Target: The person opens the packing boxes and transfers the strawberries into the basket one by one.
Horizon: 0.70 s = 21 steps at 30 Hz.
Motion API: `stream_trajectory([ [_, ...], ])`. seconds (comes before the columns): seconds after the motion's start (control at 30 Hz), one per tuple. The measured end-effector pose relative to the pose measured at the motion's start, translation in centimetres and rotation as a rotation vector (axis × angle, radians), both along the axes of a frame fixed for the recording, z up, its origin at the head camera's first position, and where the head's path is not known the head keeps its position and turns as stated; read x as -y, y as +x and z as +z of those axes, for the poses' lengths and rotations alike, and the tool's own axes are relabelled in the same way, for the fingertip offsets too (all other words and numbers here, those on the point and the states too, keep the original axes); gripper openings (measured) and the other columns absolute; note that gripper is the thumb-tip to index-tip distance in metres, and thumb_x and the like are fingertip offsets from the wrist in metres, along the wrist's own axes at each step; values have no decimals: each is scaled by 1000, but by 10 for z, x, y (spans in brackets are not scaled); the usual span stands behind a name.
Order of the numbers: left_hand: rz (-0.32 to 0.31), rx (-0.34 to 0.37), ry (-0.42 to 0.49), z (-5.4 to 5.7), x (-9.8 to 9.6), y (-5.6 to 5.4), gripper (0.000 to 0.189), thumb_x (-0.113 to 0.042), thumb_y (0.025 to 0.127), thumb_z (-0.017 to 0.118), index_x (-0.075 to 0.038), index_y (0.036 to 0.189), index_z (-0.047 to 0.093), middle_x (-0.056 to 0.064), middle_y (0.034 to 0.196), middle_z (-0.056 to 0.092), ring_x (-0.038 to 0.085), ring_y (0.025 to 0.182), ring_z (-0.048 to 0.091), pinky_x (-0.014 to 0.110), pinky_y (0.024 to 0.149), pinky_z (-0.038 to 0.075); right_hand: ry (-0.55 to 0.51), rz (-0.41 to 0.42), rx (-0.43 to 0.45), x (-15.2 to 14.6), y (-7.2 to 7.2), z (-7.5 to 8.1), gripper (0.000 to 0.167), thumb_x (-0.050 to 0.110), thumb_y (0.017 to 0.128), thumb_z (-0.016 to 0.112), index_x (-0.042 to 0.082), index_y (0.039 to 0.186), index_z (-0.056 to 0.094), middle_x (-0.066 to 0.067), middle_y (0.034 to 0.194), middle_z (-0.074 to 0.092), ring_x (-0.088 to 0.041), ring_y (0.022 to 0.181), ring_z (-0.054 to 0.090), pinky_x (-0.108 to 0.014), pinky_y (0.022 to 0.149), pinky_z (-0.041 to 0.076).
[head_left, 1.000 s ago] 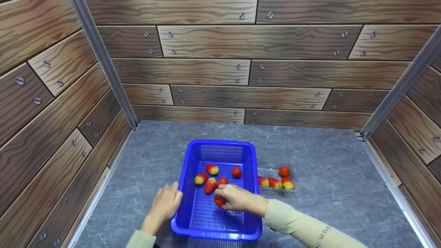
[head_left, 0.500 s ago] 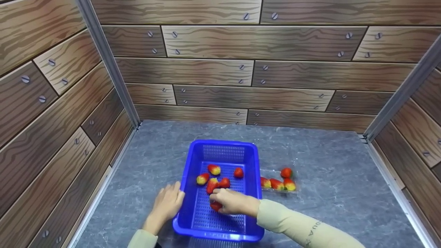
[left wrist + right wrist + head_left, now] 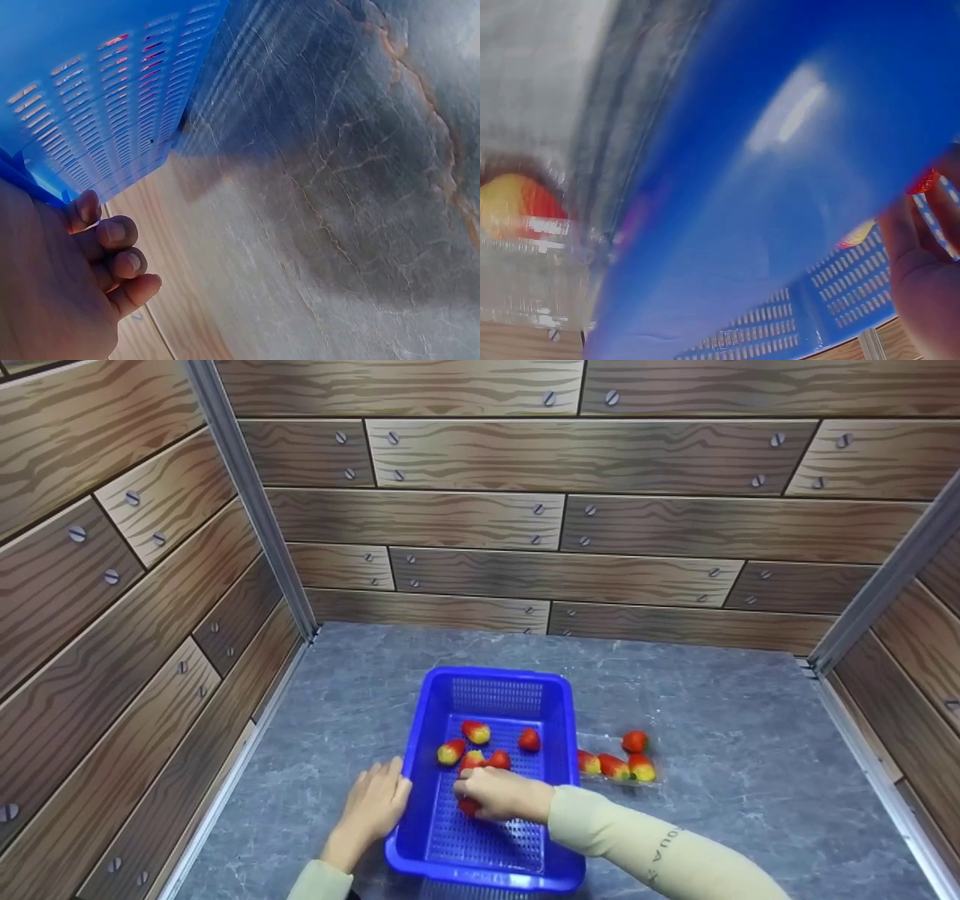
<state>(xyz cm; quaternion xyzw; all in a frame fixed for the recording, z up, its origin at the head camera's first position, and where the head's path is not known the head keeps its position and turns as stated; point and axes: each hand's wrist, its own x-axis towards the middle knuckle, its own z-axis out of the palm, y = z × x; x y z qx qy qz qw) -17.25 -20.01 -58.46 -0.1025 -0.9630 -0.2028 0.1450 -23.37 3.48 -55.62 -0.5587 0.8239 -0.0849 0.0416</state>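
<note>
A blue plastic basket (image 3: 501, 877) with slotted walls stands on the grey surface. My left hand (image 3: 373, 802) holds its left rim; in the left wrist view the fingers (image 3: 127, 262) curl outside, below the rim, with the thumb hidden. Inside the basket, my right hand (image 3: 501, 793) grips a strawberry (image 3: 469, 808) low over the floor, largely covered by the fingers. Just beyond it lie several red and yellow strawberries, among them one at the back left (image 3: 475, 732) and a red one at the right (image 3: 529, 739).
To the right of the basket, a clear plastic tray (image 3: 600, 739) holds several more strawberries (image 3: 642, 767). Wood-patterned walls (image 3: 465, 517) enclose the grey surface (image 3: 735, 780) at the back and both sides.
My right hand has shifted slightly left in the basket, still gripping the strawberry. The left hand stays on the rim. The whole head view has drifted a little.
</note>
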Motion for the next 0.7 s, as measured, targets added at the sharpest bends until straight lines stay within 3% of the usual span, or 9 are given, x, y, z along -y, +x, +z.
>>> stream_trajectory([
  [0.27, 0, 17, 8, 0, 1, 1, 13, -14, 95, 47, -4, 97, 56, 10, 82, 60, 34, 83, 58, 50, 77, 43, 49, 75, -47, 5, -11, -2, 21, 8, 75, 79, 11, 90, 64, 0, 85, 58, -13, 73, 58, -20, 67, 48],
  [0.43, 0, 30, 14, 0, 0, 1, 16, -15, 96, 47, -3, 100, 57, 10, 85, 61, 35, 84, 58, 51, 79, 43, 68, 162, -144, 12, -15, -3, 19, 14, 78, 79, 12, 88, 64, 0, 85, 60, -14, 70, 60, -22, 63, 48],
  [0.7, 4, 19, 21, 0, -1, -1, 16, -14, 95, 46, -3, 99, 57, 10, 84, 61, 34, 82, 58, 50, 77, 44, 113, 227, -179, 30, -14, -6, 18, 15, 79, 78, 14, 93, 67, 2, 88, 65, -12, 72, 64, -21, 64, 50],
])
